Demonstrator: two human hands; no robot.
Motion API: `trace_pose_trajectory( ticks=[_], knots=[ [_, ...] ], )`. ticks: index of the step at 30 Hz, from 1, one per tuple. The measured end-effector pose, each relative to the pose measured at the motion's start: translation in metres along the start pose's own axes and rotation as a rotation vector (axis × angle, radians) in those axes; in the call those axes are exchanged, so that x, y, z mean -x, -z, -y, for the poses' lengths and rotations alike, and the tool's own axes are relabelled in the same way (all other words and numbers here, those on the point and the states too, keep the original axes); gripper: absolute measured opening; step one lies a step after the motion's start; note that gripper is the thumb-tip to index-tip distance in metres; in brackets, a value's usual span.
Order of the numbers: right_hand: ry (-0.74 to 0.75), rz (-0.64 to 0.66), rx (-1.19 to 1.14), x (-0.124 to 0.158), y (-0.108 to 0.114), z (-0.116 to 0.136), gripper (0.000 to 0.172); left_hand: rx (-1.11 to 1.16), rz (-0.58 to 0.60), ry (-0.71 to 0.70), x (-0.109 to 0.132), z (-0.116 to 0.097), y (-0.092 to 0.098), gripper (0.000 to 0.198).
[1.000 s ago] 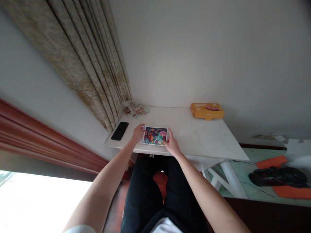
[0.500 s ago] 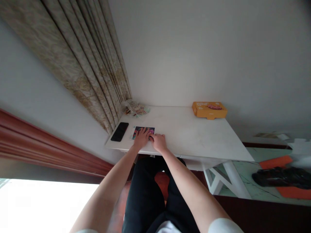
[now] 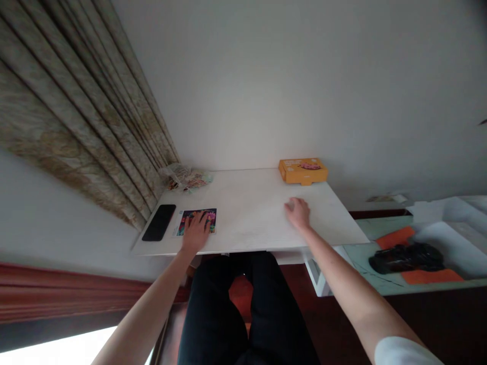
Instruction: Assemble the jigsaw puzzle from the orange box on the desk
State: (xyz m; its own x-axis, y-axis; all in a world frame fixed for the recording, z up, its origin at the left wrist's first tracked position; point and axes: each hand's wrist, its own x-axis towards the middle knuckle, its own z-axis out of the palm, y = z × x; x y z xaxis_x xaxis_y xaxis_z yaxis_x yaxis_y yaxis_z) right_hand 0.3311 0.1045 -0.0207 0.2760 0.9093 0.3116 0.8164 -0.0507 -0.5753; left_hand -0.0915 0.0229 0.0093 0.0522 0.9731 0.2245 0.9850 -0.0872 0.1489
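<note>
Card (image 3: 213,222) under L hand (image 3: 196,233), nr desk (image 3: 247,215) front edge.

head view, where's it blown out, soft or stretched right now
Head view: the bright patch at lower left is washed out to white; head view: the right hand looks slightly soft, and the small print on the orange box is unreadable; head view: wide-angle stretch seems to enlarge the forearms near the lower edge, while the upper-right corner goes dark.

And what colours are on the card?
The card is dark with pink and other bright patches; head view.
</note>
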Motion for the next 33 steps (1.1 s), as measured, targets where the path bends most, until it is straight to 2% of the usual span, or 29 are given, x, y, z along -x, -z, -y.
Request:
trace_pose_trajectory(
  ticks=[2, 5, 8, 14, 17, 19, 21, 24, 27, 29, 31, 33],
  knots=[
    [-0.119, -0.107, -0.013, -0.034, 0.010, -0.030, 0.048, 0.033, -0.029, -0.051, -0.003, -0.013, 0.001, 0.048],
    [-0.261, -0.221, -0.091, -0.075, 0.013, -0.053, 0.071, 0.081, -0.019, -0.092, -0.008, -0.038, -0.002, 0.045],
    [-0.390, -0.259, -0.163, -0.107, 0.009, -0.060, 0.091, 0.120, 0.002, -0.144, -0.009, -0.064, -0.009, 0.044],
    [-0.550, -0.422, -0.275, -0.156, 0.004, -0.069, 0.115, 0.250, 0.031, -0.286, -0.022, -0.115, -0.032, 0.042],
    [-0.553, -0.461, -0.256, -0.171, 0.004, -0.071, 0.117, 0.308, 0.047, -0.302, -0.044, -0.134, -0.041, 0.043],
    [-0.543, -0.469, -0.231, -0.178, 0.003, -0.072, 0.114, 0.290, 0.046, -0.260, -0.062, -0.137, -0.043, 0.044],
    [-0.543, -0.484, -0.211, -0.182, 0.002, -0.072, 0.110, 0.217, 0.030, -0.158, -0.076, -0.129, -0.040, 0.045],
    [-0.553, -0.513, -0.192, -0.189, 0.000, -0.074, 0.103, 0.073, 0.021, 0.040, -0.085, -0.094, -0.034, 0.051],
    [-0.572, -0.510, -0.186, -0.198, -0.003, -0.078, 0.093, -0.021, 0.087, 0.175, -0.079, -0.047, -0.029, 0.058],
    [-0.583, -0.491, -0.186, -0.203, -0.005, -0.083, 0.086, -0.049, 0.133, 0.208, -0.070, -0.020, -0.026, 0.060],
    [-0.587, -0.473, -0.187, -0.207, -0.007, -0.089, 0.082, -0.059, 0.147, 0.232, -0.062, -0.002, -0.024, 0.061],
    [-0.584, -0.459, -0.190, -0.209, -0.008, -0.095, 0.080, -0.053, 0.130, 0.250, -0.057, 0.006, -0.024, 0.061]
  ],
)
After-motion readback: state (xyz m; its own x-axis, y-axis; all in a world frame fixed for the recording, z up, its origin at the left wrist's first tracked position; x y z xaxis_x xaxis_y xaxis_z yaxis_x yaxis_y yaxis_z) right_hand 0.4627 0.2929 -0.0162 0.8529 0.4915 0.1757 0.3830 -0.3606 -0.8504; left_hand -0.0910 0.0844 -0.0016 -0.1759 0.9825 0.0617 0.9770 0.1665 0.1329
